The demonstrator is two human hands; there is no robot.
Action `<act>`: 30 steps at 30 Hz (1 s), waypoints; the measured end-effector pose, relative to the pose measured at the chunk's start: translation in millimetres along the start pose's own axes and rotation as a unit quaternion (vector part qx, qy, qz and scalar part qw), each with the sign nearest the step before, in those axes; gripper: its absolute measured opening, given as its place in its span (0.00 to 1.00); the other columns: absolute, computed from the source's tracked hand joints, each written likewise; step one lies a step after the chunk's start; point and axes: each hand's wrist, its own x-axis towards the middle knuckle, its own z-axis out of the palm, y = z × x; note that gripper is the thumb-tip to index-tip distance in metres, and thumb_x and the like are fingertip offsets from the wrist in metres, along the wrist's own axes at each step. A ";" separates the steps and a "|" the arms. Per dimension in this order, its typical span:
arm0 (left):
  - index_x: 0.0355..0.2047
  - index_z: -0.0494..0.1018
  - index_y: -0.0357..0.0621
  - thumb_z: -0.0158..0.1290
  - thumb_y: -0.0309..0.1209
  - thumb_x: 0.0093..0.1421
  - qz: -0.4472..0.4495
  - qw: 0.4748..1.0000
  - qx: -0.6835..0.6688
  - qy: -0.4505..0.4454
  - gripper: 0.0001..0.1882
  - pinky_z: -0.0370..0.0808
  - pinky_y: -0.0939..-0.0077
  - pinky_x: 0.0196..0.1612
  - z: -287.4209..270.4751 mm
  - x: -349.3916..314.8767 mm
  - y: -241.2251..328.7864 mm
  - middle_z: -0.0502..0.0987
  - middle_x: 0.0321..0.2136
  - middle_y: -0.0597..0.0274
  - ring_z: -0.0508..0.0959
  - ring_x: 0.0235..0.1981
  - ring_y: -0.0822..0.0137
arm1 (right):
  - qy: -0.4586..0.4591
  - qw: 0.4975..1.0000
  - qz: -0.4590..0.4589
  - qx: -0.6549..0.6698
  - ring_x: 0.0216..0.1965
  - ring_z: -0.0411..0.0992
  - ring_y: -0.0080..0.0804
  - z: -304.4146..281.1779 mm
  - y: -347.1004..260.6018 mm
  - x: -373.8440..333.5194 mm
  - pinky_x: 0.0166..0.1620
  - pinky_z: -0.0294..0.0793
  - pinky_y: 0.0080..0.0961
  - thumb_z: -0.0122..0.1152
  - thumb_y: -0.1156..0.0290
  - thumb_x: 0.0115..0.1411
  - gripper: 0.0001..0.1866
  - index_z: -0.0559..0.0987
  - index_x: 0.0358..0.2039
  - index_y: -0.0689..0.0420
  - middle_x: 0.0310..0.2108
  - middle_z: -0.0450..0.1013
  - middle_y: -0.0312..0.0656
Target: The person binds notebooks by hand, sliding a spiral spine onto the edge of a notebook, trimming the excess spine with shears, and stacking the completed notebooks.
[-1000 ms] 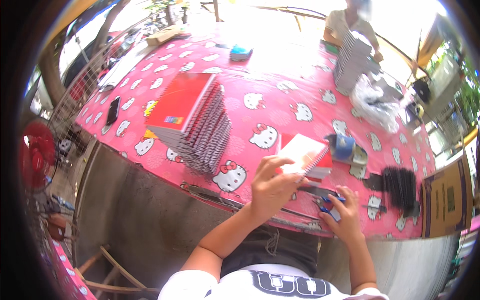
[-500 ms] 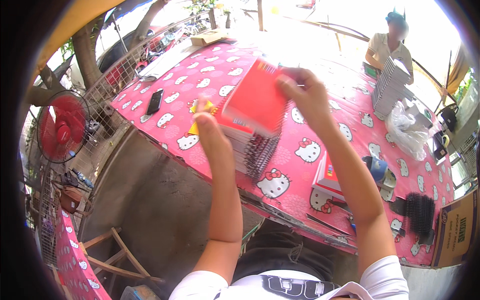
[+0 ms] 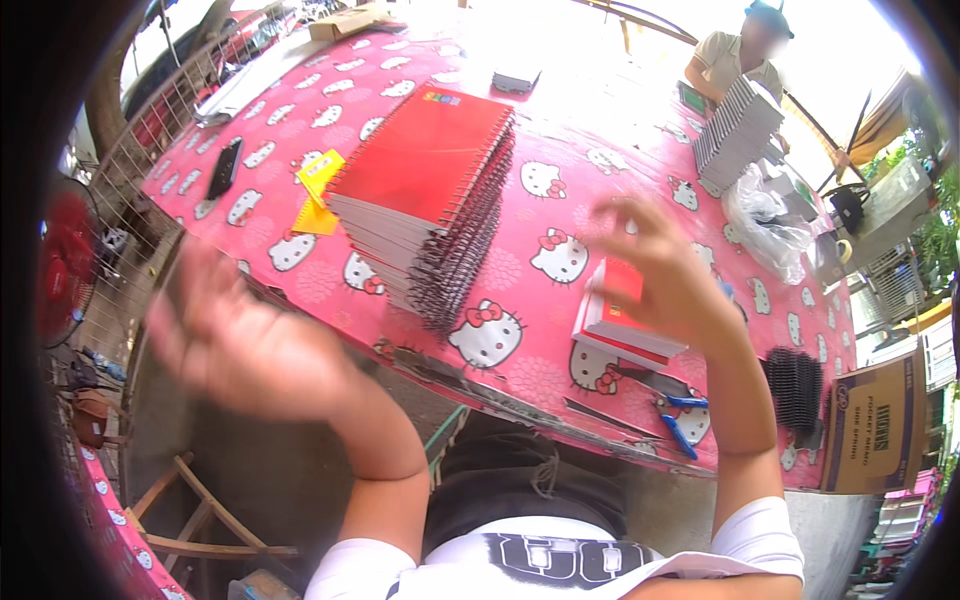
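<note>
A tall stack of red-covered spiral notebooks (image 3: 425, 150) stands on the table in front of me, its black coils facing right. My left hand (image 3: 255, 335), blurred by motion, is off the table's front edge, left of the stack. Its fingers look stretched out, and nothing shows in them. On the other side my right hand (image 3: 650, 260) hovers above a smaller pile of red notebooks (image 3: 630, 325), fingers curved and apart, holding nothing. Blue-handled pliers (image 3: 683, 425) lie near the table edge. Yellow slips (image 3: 318, 190) rest left of the stack.
The pink patterned cloth (image 3: 320, 265) covers the table. A phone (image 3: 226, 168) lies at left. At right are black spiral coils (image 3: 795, 385), a cardboard box (image 3: 872, 425), a clear plastic bag (image 3: 765, 225) and stacked notebooks (image 3: 738, 135) by another person (image 3: 745, 55).
The red notebook my right hand held now lies on top of the stack, released. My left hand has moved left off the stack, my right hand down and right. The view has shifted.
</note>
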 end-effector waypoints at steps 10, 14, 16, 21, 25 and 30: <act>0.53 0.58 0.34 0.43 0.22 0.63 -0.150 0.839 -0.340 -0.398 0.18 0.71 0.68 0.42 5.1 -140.4 45.7 0.77 0.30 0.55 0.75 0.30 0.66 | -0.108 0.990 0.085 0.042 0.37 0.74 0.41 28.0 20.4 -51.2 0.41 0.75 0.33 0.65 0.78 0.45 0.13 0.84 0.35 0.54 0.37 0.75 0.43; 0.54 0.61 0.37 0.47 0.24 0.63 -0.480 0.721 -0.302 -0.398 0.19 0.71 0.76 0.42 19.6 -172.7 31.3 0.77 0.29 0.59 0.75 0.33 0.73 | -0.124 0.984 0.081 0.096 0.33 0.77 0.39 18.4 29.4 -44.5 0.37 0.76 0.32 0.68 0.78 0.43 0.15 0.84 0.34 0.53 0.35 0.77 0.42; 0.54 0.62 0.37 0.48 0.24 0.63 -0.526 0.700 -0.294 -0.382 0.19 0.72 0.76 0.42 21.1 -176.5 21.6 0.77 0.28 0.60 0.76 0.33 0.72 | -0.131 0.982 0.093 0.101 0.34 0.77 0.39 18.3 31.3 -47.1 0.37 0.75 0.33 0.68 0.78 0.43 0.14 0.84 0.34 0.53 0.35 0.76 0.42; 0.53 0.62 0.37 0.48 0.25 0.63 -0.524 0.715 -0.262 -0.382 0.19 0.73 0.75 0.42 18.6 -174.4 13.3 0.78 0.29 0.59 0.77 0.33 0.71 | -0.107 0.992 0.063 0.035 0.34 0.76 0.41 21.3 22.4 -48.6 0.37 0.75 0.34 0.66 0.78 0.45 0.13 0.82 0.34 0.53 0.36 0.75 0.41; 0.54 0.61 0.37 0.48 0.25 0.63 -0.527 0.702 -0.249 -0.409 0.19 0.72 0.75 0.43 16.8 -175.9 12.3 0.78 0.30 0.59 0.77 0.33 0.71 | -0.120 0.988 0.071 0.070 0.35 0.76 0.43 17.6 25.8 -49.3 0.38 0.75 0.35 0.65 0.78 0.45 0.13 0.81 0.35 0.54 0.37 0.76 0.42; 0.54 0.60 0.37 0.48 0.24 0.64 -0.523 0.694 -0.246 -0.430 0.19 0.72 0.75 0.45 13.6 -180.7 10.6 0.78 0.32 0.58 0.76 0.35 0.71 | -0.088 0.989 0.070 0.096 0.38 0.76 0.44 19.1 26.2 -53.9 0.39 0.75 0.35 0.64 0.79 0.47 0.13 0.81 0.35 0.57 0.39 0.77 0.44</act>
